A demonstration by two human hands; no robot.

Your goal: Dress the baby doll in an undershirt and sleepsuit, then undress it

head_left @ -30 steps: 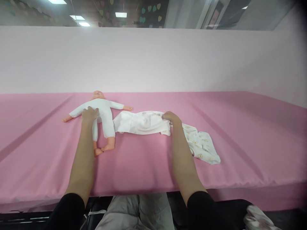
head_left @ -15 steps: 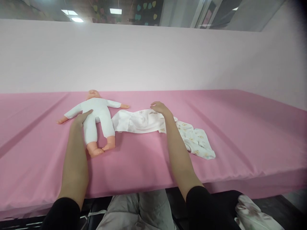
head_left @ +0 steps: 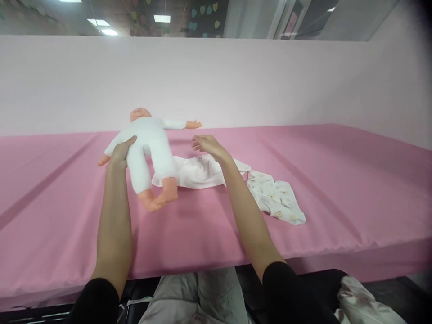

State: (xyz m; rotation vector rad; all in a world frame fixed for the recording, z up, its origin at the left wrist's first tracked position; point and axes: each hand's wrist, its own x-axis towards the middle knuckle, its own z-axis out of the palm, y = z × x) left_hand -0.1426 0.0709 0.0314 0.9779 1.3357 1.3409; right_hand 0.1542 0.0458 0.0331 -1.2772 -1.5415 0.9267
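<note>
Doll (head_left: 148,146) is up off the pink worktop (head_left: 337,180), tilted, head toward the back wall and feet (head_left: 158,198) hanging low over the near edge of the white garment (head_left: 199,171). Left hand (head_left: 120,152) has its grip clenched around the doll's side and upper leg, thumb over the front, carrying the weight alone. Right hand (head_left: 207,144) hovers just beside the doll's outstretched arm, fingers spread and released, holding nothing, above the garment's collar. A printed garment (head_left: 276,198) lies crumpled to the right, touching the white one's far end. To do this well, the judgement is that a one-sided hold lets the doll sag and twist, so the free hand would best slide under the back or head for support; the doll wants to come down square on the spread cloth, with the feet kept from dragging and bunching the fabric.
</note>
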